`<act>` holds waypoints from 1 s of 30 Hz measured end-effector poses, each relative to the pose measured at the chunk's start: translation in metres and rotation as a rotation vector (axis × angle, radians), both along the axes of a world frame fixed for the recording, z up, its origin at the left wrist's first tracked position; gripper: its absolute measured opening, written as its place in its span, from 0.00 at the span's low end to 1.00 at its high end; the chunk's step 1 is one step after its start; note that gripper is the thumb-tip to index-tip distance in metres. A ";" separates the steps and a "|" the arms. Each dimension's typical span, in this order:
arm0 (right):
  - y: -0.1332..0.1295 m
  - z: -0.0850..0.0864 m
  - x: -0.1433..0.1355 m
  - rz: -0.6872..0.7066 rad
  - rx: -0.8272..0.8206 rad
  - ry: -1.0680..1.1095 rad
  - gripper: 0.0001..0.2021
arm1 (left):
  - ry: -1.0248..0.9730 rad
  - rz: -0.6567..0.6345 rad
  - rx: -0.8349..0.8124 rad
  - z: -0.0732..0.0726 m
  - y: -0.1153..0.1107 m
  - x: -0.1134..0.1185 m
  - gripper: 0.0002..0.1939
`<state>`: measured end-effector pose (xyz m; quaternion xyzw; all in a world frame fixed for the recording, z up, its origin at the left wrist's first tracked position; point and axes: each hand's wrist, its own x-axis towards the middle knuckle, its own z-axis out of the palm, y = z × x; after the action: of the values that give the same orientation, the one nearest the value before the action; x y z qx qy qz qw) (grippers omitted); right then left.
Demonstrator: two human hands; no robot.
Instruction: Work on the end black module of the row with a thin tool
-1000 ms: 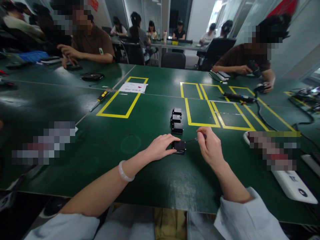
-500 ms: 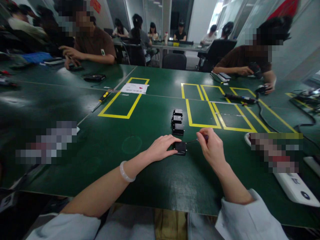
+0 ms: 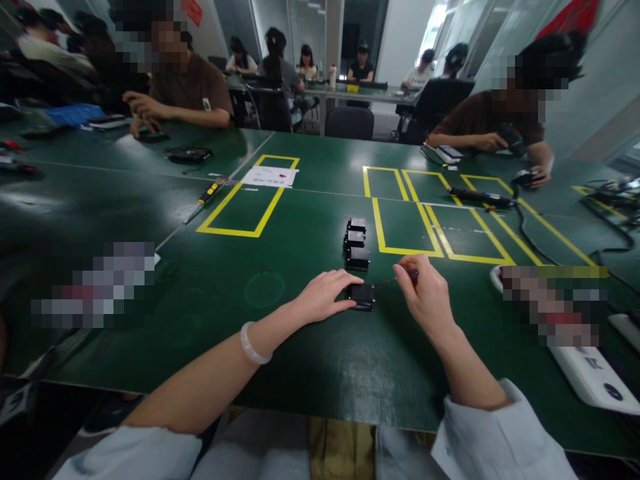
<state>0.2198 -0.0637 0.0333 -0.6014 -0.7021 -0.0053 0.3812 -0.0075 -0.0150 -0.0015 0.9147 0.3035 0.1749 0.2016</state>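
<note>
On the green table a small black box-shaped part (image 3: 362, 296) lies flat, with tiny metal screws showing at its right side. My left hand (image 3: 325, 293) grips its left end between thumb and fingers. In my right hand (image 3: 424, 285) is a screwdriver (image 3: 385, 283), its dark handle mostly hidden by curled fingers. The thin shaft points left, and its tip meets the upper screw on the box's right side. Just beyond stand three similar black parts in a column, the nearest black part (image 3: 358, 257) being closest to my hands.
Yellow tape rectangles (image 3: 407, 252) mark the table beyond. A paper sheet (image 3: 270, 176) and a yellow-black tool (image 3: 209, 193) lie to the left. A white power strip (image 3: 585, 380) is at right, a black cable (image 3: 530, 237) behind it. Two co-workers sit opposite.
Hardly anything differs. My right hand has shifted very slightly with the screwdriver, while my left hand stays on the black part.
</note>
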 end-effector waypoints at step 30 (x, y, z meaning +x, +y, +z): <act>-0.002 -0.001 -0.003 0.024 0.023 -0.005 0.08 | 0.007 0.003 -0.001 -0.001 0.000 0.000 0.22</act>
<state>0.2172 -0.0660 0.0324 -0.5885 -0.7102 -0.0101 0.3862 -0.0075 -0.0150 -0.0029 0.9148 0.3057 0.1717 0.2006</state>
